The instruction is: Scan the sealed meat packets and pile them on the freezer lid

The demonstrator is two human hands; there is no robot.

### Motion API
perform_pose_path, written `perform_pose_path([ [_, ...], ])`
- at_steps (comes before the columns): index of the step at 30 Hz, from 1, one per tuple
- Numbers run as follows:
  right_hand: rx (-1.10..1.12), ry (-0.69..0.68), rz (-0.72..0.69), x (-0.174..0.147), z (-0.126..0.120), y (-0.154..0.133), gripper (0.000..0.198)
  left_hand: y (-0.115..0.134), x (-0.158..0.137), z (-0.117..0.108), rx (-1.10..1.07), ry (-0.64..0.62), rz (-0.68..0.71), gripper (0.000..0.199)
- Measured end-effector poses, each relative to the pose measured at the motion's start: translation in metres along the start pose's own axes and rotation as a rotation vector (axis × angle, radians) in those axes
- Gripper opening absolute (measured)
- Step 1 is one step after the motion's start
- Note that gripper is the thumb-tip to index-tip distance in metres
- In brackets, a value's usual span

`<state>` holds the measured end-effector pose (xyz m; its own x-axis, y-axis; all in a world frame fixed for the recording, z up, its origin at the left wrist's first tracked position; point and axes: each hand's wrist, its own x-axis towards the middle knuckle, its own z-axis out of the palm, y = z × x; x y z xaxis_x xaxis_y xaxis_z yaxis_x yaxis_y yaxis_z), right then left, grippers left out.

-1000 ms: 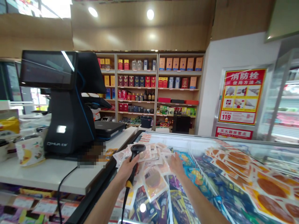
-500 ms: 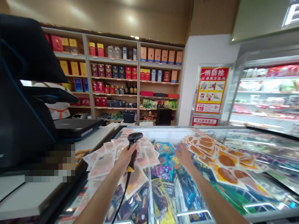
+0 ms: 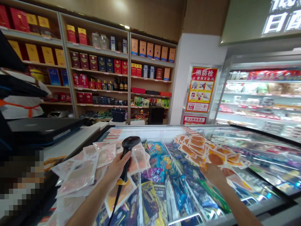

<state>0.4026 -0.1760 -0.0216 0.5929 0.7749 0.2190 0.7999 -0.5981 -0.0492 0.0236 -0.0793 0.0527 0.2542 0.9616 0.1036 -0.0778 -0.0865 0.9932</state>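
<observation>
A black handheld barcode scanner [image 3: 130, 143] with a yellow-banded handle is gripped in my left hand [image 3: 121, 164], its head pointing up and its cord hanging down. Flat clear packets with pale contents [image 3: 80, 172] lie under and around that hand on the freezer's glass lid. My right hand [image 3: 213, 174] reaches over the near edge of a spread of orange-brown round patties in flat packets [image 3: 215, 157]. Its fingers look loosely apart, slightly blurred, at the packets' edge; I cannot tell whether they touch. An orange-edged packet [image 3: 124, 193] lies below the scanner.
Beneath the glass, the chest freezer [image 3: 207, 216] holds colourful bagged goods [image 3: 154, 201] in wire baskets. A counter with a black device [image 3: 47, 128] stands at left. Behind are shelves of boxed bottles [image 3: 98, 64], a red fire-hydrant sign [image 3: 201, 89] and a lit refrigerated display [image 3: 261, 94].
My right hand has moved right and nearer, from above the blue bags to the orange-brown packets. The view has turned slightly right. My left hand keeps hold of the barcode scanner.
</observation>
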Motion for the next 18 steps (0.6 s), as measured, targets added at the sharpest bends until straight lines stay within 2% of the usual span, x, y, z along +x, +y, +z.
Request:
perform_pose_path([
  [4,-0.038,0.109,0.021,0.0,0.006,-0.016,0.047,0.005,-0.003,-0.001,-0.068,-0.02,-0.017,0.034],
  [8,0.066,0.158,0.056,0.016,0.009,-0.051,0.053,0.005,-0.004,0.0,-0.095,0.007,-0.036,0.034],
  [12,0.236,0.204,-0.085,0.032,0.001,-0.076,0.06,0.004,-0.007,0.001,-0.07,0.031,-0.036,0.034],
  [14,0.269,0.19,-0.201,0.033,-0.003,-0.067,0.063,0.005,-0.008,0.001,-0.066,0.034,-0.028,0.034],
  [16,0.238,0.156,-0.291,0.031,-0.002,-0.046,0.068,0.006,-0.009,0.001,-0.064,0.034,-0.036,0.034],
  [17,0.203,0.123,-0.328,0.029,0.001,-0.033,0.069,0.006,-0.009,0.001,-0.061,0.031,-0.043,0.034],
  [18,0.167,0.096,-0.303,0.027,0.005,-0.022,0.071,0.006,-0.009,0.002,-0.059,0.027,-0.046,0.034],
])
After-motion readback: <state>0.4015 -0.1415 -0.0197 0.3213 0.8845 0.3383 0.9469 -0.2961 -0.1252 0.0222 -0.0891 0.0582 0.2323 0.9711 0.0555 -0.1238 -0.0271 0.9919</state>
